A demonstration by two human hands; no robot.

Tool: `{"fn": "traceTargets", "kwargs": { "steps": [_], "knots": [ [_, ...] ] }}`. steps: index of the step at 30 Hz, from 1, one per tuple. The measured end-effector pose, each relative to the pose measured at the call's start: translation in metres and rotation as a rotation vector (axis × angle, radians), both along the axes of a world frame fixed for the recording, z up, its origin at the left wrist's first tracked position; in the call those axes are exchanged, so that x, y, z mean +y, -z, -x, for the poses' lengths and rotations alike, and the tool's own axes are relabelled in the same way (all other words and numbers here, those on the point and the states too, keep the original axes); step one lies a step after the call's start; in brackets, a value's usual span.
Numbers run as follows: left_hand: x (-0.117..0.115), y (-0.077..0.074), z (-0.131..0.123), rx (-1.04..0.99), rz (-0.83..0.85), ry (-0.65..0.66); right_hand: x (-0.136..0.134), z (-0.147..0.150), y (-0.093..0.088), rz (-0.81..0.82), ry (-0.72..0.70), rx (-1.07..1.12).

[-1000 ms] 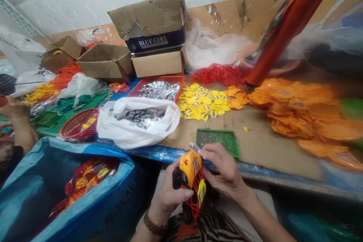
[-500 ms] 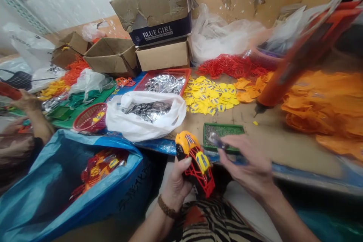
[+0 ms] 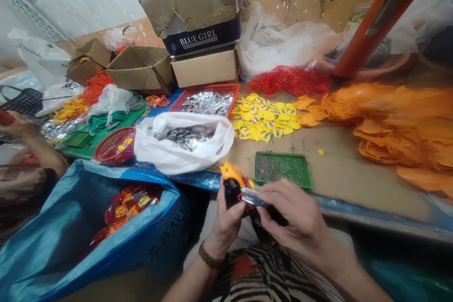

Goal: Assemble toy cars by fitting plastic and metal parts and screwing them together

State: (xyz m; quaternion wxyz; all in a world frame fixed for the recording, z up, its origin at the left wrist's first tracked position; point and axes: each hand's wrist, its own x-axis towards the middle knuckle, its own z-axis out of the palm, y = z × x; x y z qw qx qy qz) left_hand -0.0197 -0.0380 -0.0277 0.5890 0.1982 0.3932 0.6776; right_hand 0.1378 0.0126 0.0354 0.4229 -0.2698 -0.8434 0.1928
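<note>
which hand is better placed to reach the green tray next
Probably the right hand: it's nearer the green tray, though holding a silver piece; the left hand supports the toy car.

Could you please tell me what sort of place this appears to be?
It looks like a small toy-assembly workshop, though I cannot be certain: heaps of loose yellow pieces and orange pieces lie on the workbench, and the left hand holds a toy car.

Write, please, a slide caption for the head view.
Left hand holds a toy car, right hand a silvery piece close to it.
</note>
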Motion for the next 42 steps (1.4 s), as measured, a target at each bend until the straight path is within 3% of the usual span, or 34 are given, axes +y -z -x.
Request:
{"fn": "traceTargets", "kwargs": {
  "steps": [7,11,19,23,31,39,42],
  "knots": [
    [-0.002,0.008,-0.005,0.062,0.047,-0.061,-0.004,0.001,0.007,0.019,0.033,0.019],
    [0.000,0.004,-0.010,0.068,0.029,-0.097,-0.009,0.005,0.013,0.019,0.089,0.053],
    [0.003,-0.003,-0.009,0.299,-0.050,-0.029,-0.014,0.011,0.015,-0.024,0.151,0.065],
    [0.004,-0.002,-0.007,0.340,-0.025,-0.032,-0.013,0.011,0.013,-0.022,0.141,0.056],
    [0.007,-0.017,-0.005,0.437,-0.011,-0.062,-0.013,0.010,0.009,0.039,0.107,0.123],
    [0.006,-0.009,0.000,0.447,-0.041,-0.029,-0.011,0.011,0.013,0.105,0.054,0.206],
    [0.007,-0.008,0.000,0.443,-0.050,-0.030,-0.011,0.012,0.014,0.062,0.084,0.200]
  ]
}}
